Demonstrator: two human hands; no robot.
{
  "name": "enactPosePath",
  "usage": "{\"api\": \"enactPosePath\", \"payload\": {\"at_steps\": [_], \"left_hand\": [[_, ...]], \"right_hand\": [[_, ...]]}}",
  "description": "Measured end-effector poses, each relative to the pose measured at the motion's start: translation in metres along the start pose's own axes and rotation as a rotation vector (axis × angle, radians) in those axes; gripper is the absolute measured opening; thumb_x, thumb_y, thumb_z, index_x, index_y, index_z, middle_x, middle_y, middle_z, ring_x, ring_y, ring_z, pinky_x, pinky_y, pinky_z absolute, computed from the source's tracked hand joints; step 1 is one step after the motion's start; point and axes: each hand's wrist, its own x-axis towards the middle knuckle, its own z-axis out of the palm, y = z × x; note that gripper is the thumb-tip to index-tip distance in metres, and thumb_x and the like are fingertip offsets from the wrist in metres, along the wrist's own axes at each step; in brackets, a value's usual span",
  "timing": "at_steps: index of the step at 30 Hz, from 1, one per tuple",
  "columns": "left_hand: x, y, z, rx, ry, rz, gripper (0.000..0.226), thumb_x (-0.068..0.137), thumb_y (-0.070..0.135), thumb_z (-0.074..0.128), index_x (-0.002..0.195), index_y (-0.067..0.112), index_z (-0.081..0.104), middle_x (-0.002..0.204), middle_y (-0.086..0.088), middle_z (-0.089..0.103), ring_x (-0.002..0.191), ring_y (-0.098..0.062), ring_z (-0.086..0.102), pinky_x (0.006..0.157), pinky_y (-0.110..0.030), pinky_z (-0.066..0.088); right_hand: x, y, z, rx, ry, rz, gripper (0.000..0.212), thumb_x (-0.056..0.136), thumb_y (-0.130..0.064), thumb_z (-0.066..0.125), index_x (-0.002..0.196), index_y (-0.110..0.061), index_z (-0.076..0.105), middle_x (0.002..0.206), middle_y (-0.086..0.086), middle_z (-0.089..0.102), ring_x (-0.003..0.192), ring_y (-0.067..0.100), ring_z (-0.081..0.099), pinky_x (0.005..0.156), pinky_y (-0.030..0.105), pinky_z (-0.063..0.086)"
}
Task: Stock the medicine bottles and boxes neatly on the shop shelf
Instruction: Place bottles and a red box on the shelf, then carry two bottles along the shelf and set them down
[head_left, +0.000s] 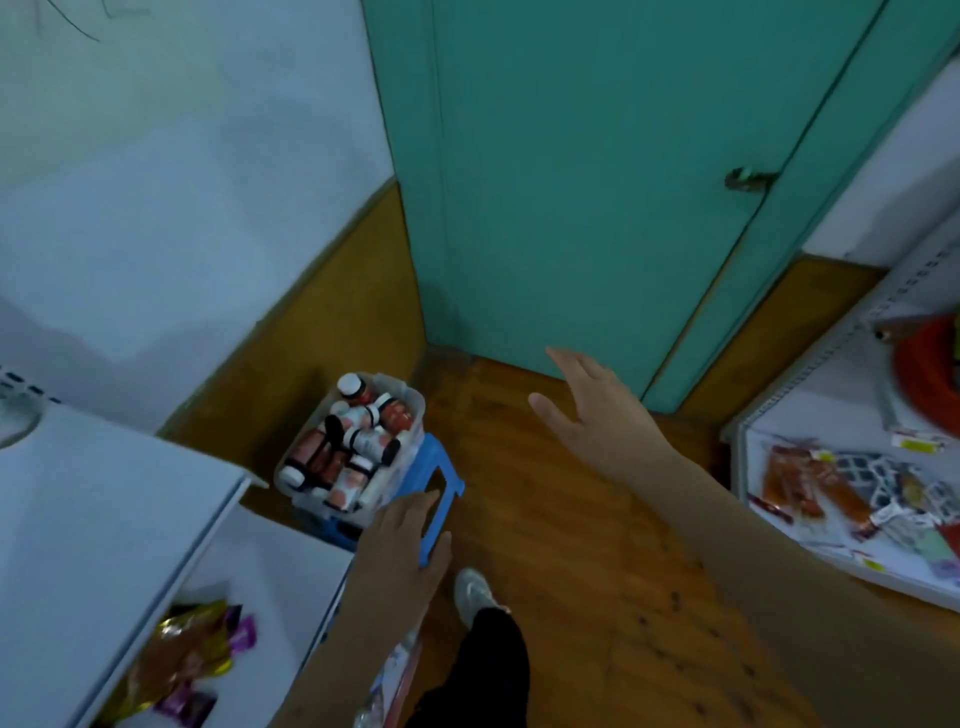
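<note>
Seen from the head camera: clear plastic tub (405, 397) heaped with medicine bottles (358, 441), most lying on their sides, caps pointing every way. Set on a low blue stool (441, 480) against the wall, probably to lift the stock within easy reach of the white shelves to the left. No medicine boxes made out among the bottles.

Left hand (402, 545) laid on the stool's near edge just beside the tub, thumb on one side of the blue rim and fingers (415, 506) stretched along the top; looked more like steadying or nudging the stool than lifting it, though a firm grip could not be confirmed. No bottle held.

Right hand (587, 405) raised in mid-air above the floor, fingers spread and straight, holding nothing, well apart from the tub; possibly out for balance.

White shelf unit (130, 493) at left, foil-wrapped packets (192, 644) on its lower level. Second white shelf (810, 525) at right, strewn with small sachets. Worn wooden floor (571, 545) between them, teal door (571, 182) ahead, pale wall over an ochre skirting. One shoe (472, 587) planted near the stool.
</note>
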Motion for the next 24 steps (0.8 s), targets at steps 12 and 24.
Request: {"api": "enactPosePath", "payload": {"at_steps": [12,24], "left_hand": [[0.156,-0.082,-0.030,-0.144,0.134,-0.384,0.049,0.095,0.031,0.060,0.139,0.014,0.049,0.132,-0.007,0.052,0.120,-0.028,0.051,0.098,-0.044,0.048],[0.156,-0.135,-0.018,-0.279,0.266,-1.062,0.052,0.090,0.040,0.052,0.134,0.013,0.054,0.126,-0.014,0.056,0.115,-0.037,0.054,0.093,-0.046,0.048]], "right_hand": [[0.256,-0.044,0.020,-0.055,-0.169,-0.207,0.067,0.098,-0.049,0.047,0.154,-0.017,0.027,0.156,0.004,0.034,0.142,0.020,0.031,0.115,0.032,0.025],[0.406,-0.090,0.212,-0.101,-0.779,-0.555,0.065,0.098,-0.043,0.052,0.152,-0.013,0.029,0.151,0.013,0.038,0.137,0.031,0.038,0.111,0.045,0.036]]}}
